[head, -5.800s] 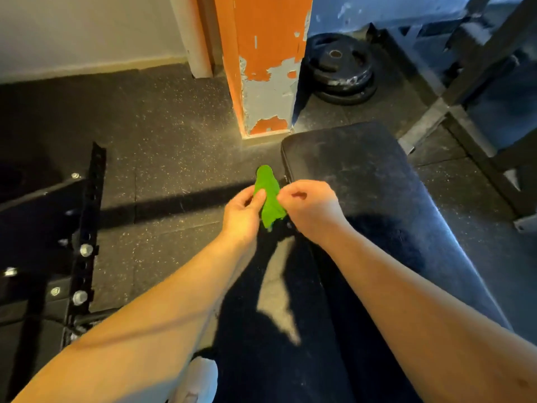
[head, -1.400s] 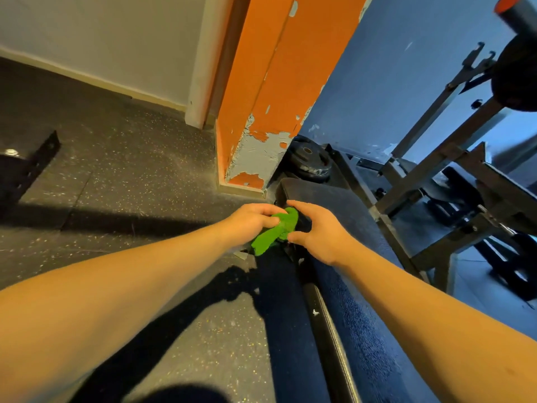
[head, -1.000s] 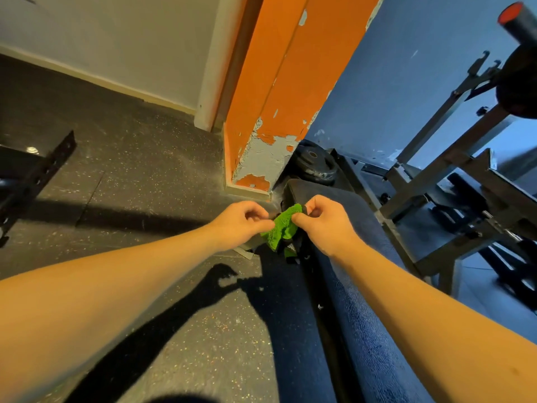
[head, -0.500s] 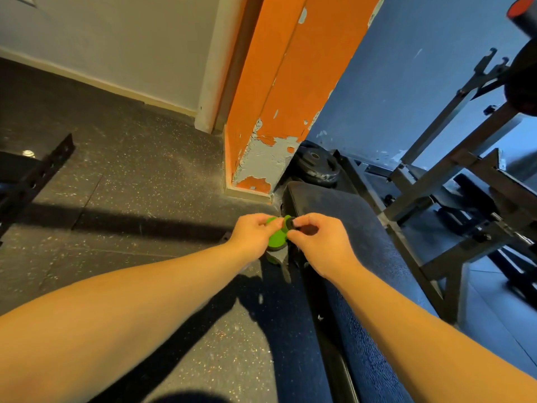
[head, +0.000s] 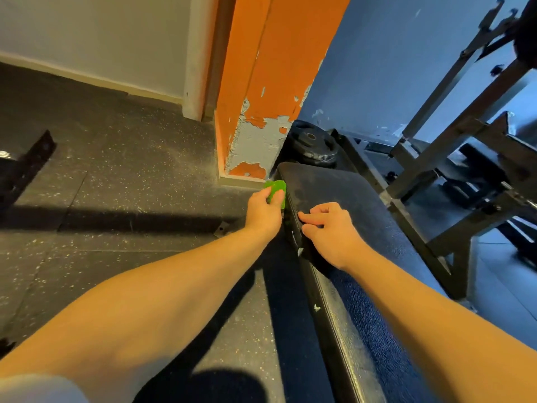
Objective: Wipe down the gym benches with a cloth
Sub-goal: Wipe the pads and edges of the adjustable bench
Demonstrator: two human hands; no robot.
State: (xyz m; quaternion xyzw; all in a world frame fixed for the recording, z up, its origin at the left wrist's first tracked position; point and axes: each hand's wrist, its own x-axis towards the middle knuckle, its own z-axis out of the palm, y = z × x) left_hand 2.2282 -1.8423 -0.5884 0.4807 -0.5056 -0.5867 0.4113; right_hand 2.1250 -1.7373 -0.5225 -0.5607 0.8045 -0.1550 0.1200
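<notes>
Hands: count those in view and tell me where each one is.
2. The left hand grips the green cloth at the bench's left edge; the right hand, empty, is over the pad just beside it.

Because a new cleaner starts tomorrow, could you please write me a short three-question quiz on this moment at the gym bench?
1. True or false: the right hand holds the green cloth.
2. What stands by the far left corner of the bench? A) an orange pillar with peeling paint; B) a water cooler; C) a mirror.
3. Short answer: what lies on the floor behind the bench, beside the pillar?

Key
1. False: the left hand grips it.
2. A.
3. Black weight plates.
</notes>
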